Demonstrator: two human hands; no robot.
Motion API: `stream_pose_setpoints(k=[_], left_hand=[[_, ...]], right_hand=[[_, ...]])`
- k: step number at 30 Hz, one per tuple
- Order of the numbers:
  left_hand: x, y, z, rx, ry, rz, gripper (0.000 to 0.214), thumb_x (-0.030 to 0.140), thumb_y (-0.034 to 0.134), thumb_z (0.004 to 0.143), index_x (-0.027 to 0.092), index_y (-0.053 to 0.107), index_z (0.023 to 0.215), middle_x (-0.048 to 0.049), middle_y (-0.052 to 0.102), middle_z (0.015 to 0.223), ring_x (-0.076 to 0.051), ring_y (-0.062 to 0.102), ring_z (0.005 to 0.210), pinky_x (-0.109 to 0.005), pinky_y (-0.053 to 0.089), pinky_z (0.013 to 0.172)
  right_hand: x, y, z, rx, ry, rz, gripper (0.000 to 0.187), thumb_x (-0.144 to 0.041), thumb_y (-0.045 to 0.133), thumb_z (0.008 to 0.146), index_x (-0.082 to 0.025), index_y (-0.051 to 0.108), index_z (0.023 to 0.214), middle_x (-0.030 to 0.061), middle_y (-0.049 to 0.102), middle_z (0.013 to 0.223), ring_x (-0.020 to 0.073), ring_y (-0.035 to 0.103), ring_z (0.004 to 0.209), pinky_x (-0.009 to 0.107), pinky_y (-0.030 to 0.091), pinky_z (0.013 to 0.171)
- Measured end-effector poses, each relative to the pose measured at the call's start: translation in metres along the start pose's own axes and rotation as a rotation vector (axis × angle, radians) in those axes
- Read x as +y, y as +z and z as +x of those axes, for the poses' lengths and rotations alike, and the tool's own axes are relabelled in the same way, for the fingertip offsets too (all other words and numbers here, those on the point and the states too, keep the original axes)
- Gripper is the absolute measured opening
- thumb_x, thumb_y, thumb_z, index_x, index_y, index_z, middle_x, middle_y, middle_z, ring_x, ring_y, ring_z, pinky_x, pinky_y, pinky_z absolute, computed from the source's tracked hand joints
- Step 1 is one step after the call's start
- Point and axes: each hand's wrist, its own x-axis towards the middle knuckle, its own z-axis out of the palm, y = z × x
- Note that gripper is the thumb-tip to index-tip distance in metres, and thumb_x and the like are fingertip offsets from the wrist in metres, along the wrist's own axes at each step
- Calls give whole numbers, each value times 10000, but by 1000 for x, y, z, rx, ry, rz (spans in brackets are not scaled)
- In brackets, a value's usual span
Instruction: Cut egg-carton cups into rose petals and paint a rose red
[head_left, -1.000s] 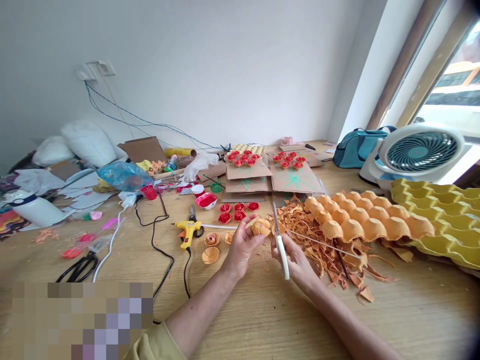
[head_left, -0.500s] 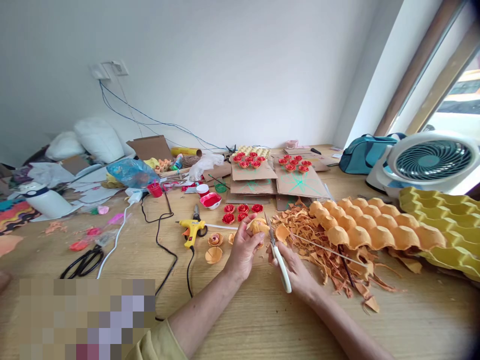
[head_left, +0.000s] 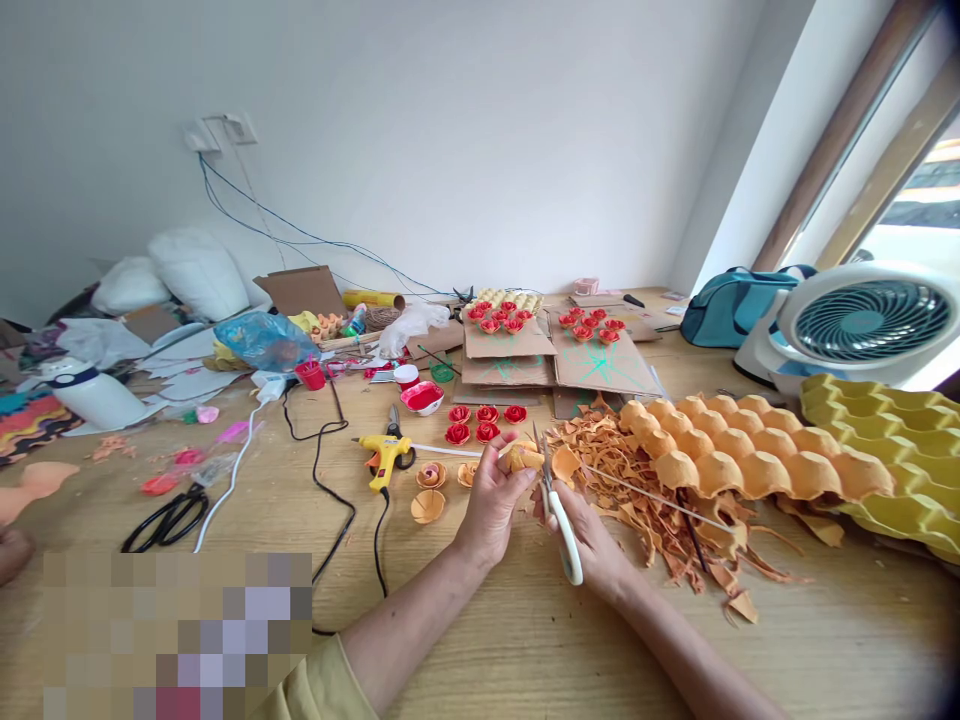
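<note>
My left hand (head_left: 491,505) pinches an orange egg-carton cup (head_left: 523,457) between thumb and fingers. My right hand (head_left: 589,545) is closed around the white handles of a pair of scissors (head_left: 564,535), whose blades point up beside the cup's right edge. Another cut carton cup (head_left: 565,463) shows just right of the blades. Left of my left hand lie an orange paper rose (head_left: 430,476) and a cup piece (head_left: 427,507). A yellow glue gun (head_left: 385,460) rests further left, with red painted roses (head_left: 487,414) behind.
Orange carton scraps (head_left: 645,520) are heaped to the right, before an orange egg tray (head_left: 757,450) and a yellow one (head_left: 892,460). Cardboard sheets (head_left: 510,372) with red roses stand behind. Cables cross the left side; another person's hand (head_left: 13,553) is at the far left edge.
The cup has turned slightly in my left hand, beside the scissors. At the far left, the other person's hand and an orange piece have come further into view.
</note>
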Motion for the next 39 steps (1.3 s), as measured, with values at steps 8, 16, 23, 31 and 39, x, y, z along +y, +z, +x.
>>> stream_pose_setpoints(k=[8,16,23,31,39], left_hand=[[-2,1,-2,3,29,16,532,163,778,674,226,516,1133,23,665,899,-99,595,744,-252,472,775],[-3,4,-4,-6,10,-15,494,163,778,673,237,531,1095,35,671,887,-98,606,779,-248,464,814],[2,5,-3,-5,24,-4,508,155,788,657,232,539,1093,29,678,878,-109,619,780,-261,468,825],[2,4,-3,-16,22,-14,507,168,792,669,229,535,1102,27,677,896,-103,608,769,-261,464,817],[0,2,-2,10,16,-34,509,175,799,660,230,537,1093,25,672,915,-102,609,771,-260,467,810]], right_hand=[[3,1,1,9,-27,-38,378,-560,332,986,-222,459,872,26,519,857,211,474,813,349,381,763],[0,1,-2,76,-29,-116,324,-487,366,984,-224,440,811,26,515,825,231,458,854,372,388,795],[-4,-2,-3,103,-19,-122,310,-458,379,980,-220,462,799,28,529,798,226,452,836,357,395,767],[-5,0,-2,44,-20,-78,389,-549,305,995,-225,474,861,33,527,843,225,465,839,368,406,779],[-2,2,-1,56,-28,-67,383,-553,328,986,-227,479,853,33,527,847,229,474,845,369,414,781]])
